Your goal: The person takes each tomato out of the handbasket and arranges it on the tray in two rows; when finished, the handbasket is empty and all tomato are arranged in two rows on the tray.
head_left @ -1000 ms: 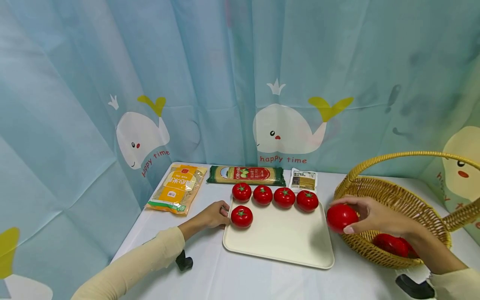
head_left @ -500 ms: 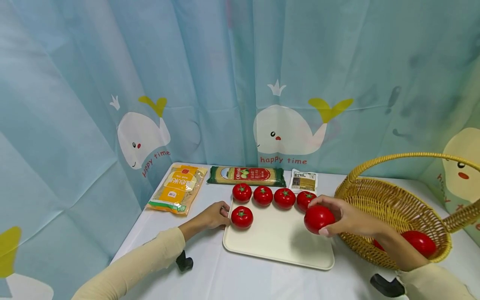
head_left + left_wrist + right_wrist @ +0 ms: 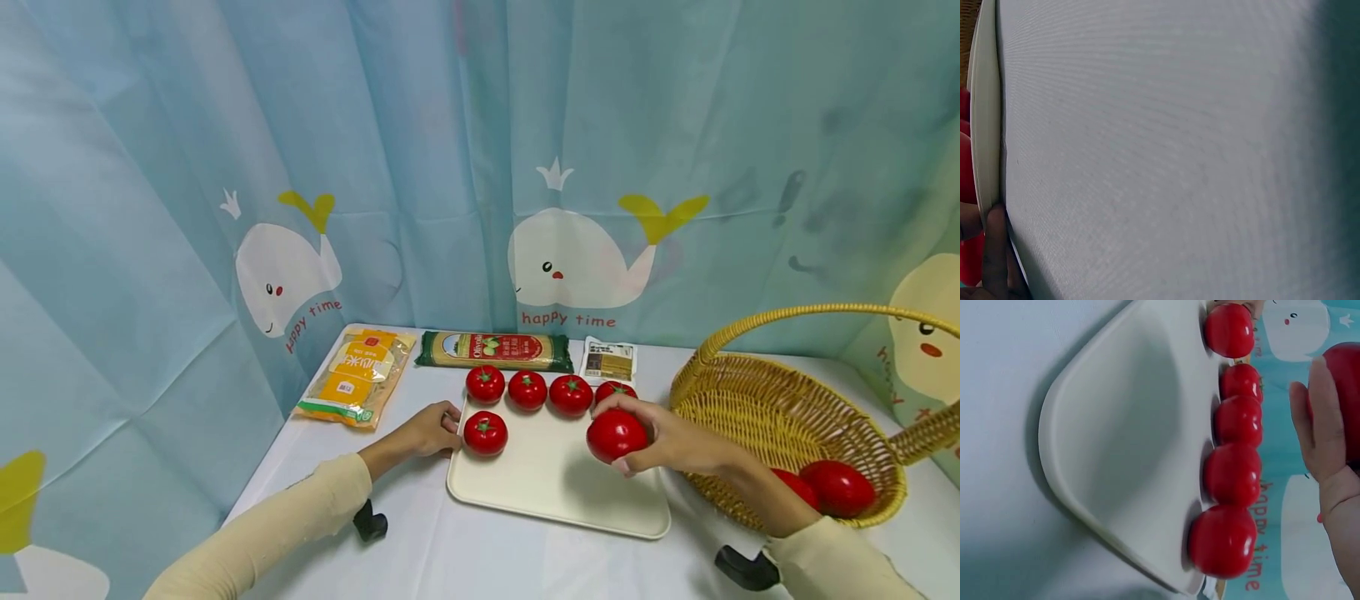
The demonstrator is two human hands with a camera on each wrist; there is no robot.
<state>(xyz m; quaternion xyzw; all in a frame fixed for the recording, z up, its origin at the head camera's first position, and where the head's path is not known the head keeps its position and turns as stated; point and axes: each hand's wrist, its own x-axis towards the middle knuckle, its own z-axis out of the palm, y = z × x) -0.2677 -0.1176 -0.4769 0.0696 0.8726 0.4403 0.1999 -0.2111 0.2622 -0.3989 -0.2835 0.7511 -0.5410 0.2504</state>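
My right hand (image 3: 675, 437) grips a red tomato (image 3: 617, 436) above the right half of a cream tray (image 3: 540, 492). At the tray's left edge, my left hand (image 3: 429, 431) pinches the rim; a finger (image 3: 995, 250) lies along its outer side in the left wrist view. A row of several tomatoes (image 3: 527, 390) stands along the tray's back edge, the rightmost one (image 3: 615, 392) partly hidden behind my right hand. One more tomato (image 3: 485, 433) sits in front of the row at the left. The right wrist view shows the held tomato (image 3: 1344, 394) apart from the tray.
A wicker basket (image 3: 780, 417) with a tall handle stands at the right, with tomatoes (image 3: 837, 487) inside. Behind the tray lie a spaghetti packet (image 3: 495, 351) and a small sachet (image 3: 609, 362). An orange grain bag (image 3: 356, 375) lies at the back left. A curtain (image 3: 420, 167) hangs behind.
My right hand has carried the tomato leftward from beside the basket to over the tray's right half. The left hand has stayed at the tray's edge.
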